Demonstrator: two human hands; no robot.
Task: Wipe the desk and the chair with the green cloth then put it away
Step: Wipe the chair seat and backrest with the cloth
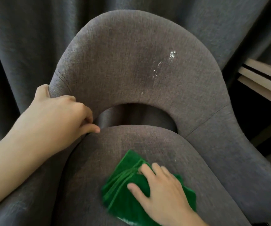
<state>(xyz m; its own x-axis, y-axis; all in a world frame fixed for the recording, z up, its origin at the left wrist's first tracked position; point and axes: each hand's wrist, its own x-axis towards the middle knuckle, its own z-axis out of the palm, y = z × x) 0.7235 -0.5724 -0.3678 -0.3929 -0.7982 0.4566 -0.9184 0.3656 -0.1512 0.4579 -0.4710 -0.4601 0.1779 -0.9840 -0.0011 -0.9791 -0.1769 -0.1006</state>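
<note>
A grey fabric chair (131, 66) fills the view, its curved backrest above and its rounded seat below. White specks dot the right side of the backrest. The green cloth (121, 190) lies folded on the seat, at the lower middle. My right hand (162, 194) presses flat on the cloth, fingers spread over its top. My left hand (56, 115) grips the chair's left arm where it meets the backrest, thumb behind the edge and fingers curled over the front.
Dark grey curtains (25, 46) hang behind the chair. The edge of a white desk (262, 79) shows at the right, close to the chair's right arm. Dark floor shows below the desk.
</note>
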